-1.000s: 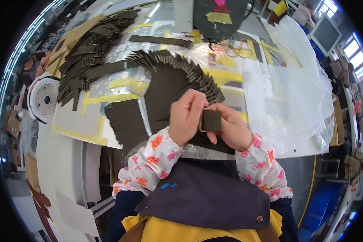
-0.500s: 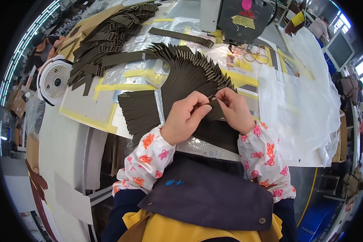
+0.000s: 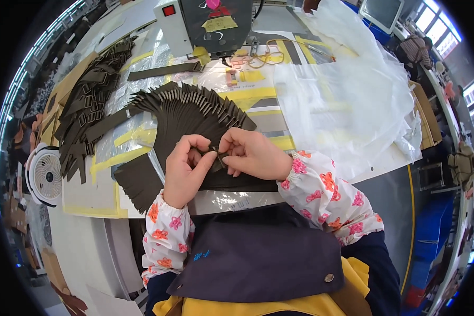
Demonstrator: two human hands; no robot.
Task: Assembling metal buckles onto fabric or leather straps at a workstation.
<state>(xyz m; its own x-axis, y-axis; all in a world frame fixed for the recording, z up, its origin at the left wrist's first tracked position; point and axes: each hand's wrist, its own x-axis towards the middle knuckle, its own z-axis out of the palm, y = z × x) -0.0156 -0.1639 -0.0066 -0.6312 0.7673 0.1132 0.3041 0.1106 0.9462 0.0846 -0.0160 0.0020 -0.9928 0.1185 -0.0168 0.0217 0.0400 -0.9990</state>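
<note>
Small dark strap piece (image 3: 215, 152) sits pinched between both hands, just above the near edge of the work table (image 3: 89, 195), right over the fanned row of dark brown straps (image 3: 195, 113). Left hand (image 3: 187, 171) has thumb and forefinger closed on the piece's left end, other fingers curled in. Right hand (image 3: 253, 152) has fingertips closed on the right end, thumb underneath, mostly hidden. Fingertips of both hands nearly touch. Piece is mostly covered by fingers, so its exact shape is hard to tell.

Fanned straps overlap each other in an arc, spreading from the left of the hands up and round to the right. Both wrists wear white floral sleeve covers (image 3: 329, 197). Yellow tape strips (image 3: 129, 134) on the table under and beside the fan. Second pile of dark straps with buckles (image 3: 87, 113) lies further left, well apart. Single long dark strap (image 3: 163, 71) lies above the fan, near the sewing machine (image 3: 210, 21) at the top. Clear plastic bags (image 3: 347, 100) heaped to the right. Small white fan (image 3: 45, 174) at the far left edge.
</note>
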